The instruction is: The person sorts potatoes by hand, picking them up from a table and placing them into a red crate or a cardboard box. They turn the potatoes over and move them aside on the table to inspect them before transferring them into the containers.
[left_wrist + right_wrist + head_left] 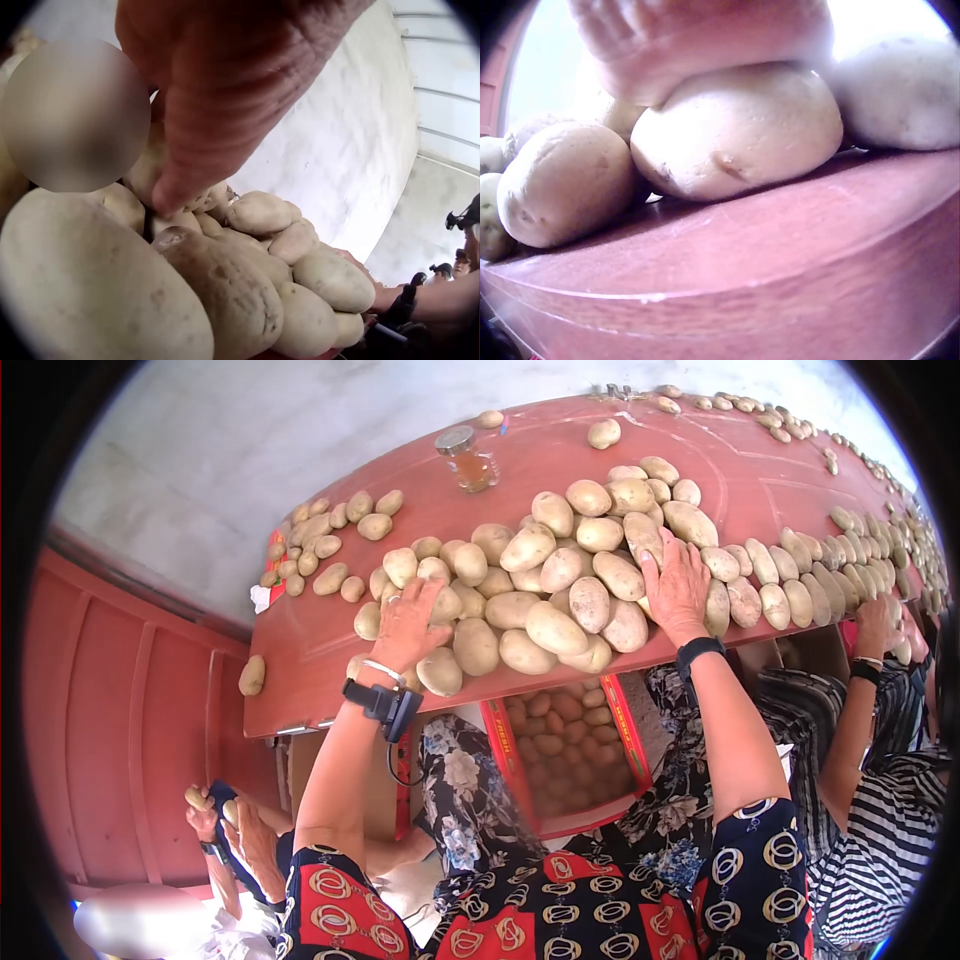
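Observation:
A heap of potatoes (555, 628) lies along the near side of the red table (330, 625). My left hand (405, 628) rests over the heap's left end, fingers spread among the potatoes. In the left wrist view its thumb (199, 169) reaches down to the potatoes, while part of the hand is out of sight. On the right end of the heap lies my right hand (680, 595), thumb apart from the fingers, touching the potatoes there. The right wrist view shows the hand's underside (705, 45) over a large potato (739, 135) near the table edge.
Below the table edge stands a red-edged box (625, 725) of potatoes. A glass jar (470, 460) stands farther back, and a smaller potato group (325, 535) lies left. Rows of potatoes (850, 575) stretch right, where another person's hand (878, 625) works. Another person's hands (255, 850) hold potatoes at lower left.

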A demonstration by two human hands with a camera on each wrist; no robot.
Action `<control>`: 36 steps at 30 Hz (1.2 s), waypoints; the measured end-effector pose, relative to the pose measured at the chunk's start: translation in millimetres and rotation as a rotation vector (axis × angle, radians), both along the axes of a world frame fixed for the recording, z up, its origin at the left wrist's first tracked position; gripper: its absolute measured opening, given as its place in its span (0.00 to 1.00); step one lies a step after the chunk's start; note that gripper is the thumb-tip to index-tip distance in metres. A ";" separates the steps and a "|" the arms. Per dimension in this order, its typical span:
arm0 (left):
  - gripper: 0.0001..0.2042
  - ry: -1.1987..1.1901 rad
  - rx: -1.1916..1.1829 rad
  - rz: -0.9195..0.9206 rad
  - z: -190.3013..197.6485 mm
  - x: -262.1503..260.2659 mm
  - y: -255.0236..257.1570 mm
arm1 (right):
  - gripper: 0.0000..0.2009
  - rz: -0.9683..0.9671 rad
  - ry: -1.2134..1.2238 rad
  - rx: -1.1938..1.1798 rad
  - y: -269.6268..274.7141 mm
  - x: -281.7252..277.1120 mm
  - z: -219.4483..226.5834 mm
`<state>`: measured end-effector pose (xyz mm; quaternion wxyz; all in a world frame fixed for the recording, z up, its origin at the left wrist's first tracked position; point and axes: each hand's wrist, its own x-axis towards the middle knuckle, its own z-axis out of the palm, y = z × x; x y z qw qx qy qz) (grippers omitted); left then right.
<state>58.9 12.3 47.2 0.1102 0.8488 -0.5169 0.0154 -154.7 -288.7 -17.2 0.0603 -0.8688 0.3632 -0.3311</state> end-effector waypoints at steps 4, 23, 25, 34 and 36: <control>0.34 -0.071 0.108 0.089 -6.5 9.2 -9.3 | 0.25 0.004 0.012 0.027 -0.3 0.0 1.0; 0.30 0.288 -0.114 0.152 26.7 -35.7 -45.6 | 0.26 0.021 -0.023 0.079 3.0 -1.2 5.1; 0.31 0.261 -0.090 0.161 26.0 -40.4 -61.3 | 0.26 0.021 -0.023 0.081 2.7 -1.8 5.2; 0.28 0.649 -0.293 0.192 -1.5 -49.0 -77.6 | 0.26 0.028 -0.038 0.065 3.1 -2.0 2.5; 0.25 0.685 -0.316 0.191 2.7 -50.6 -72.2 | 0.25 0.033 -0.050 0.047 2.4 -2.0 2.3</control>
